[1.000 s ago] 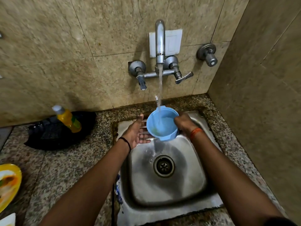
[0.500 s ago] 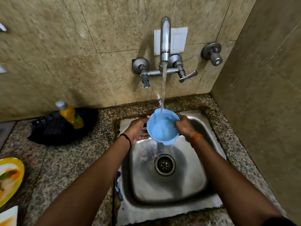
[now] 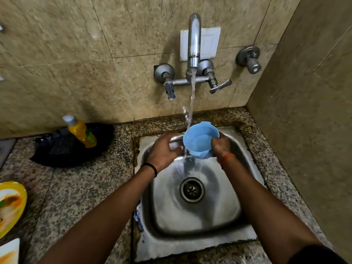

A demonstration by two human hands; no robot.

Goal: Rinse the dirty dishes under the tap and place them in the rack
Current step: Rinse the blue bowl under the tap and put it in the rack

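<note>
We are early on: over the smooth steel sink, set in speckled granite, we rinse a round blue plastic cup under the tap. Our right hand grips its side; whether our left hand holds anything we cannot tell. A soiled yellow plate waits; no rack is in view.
</note>
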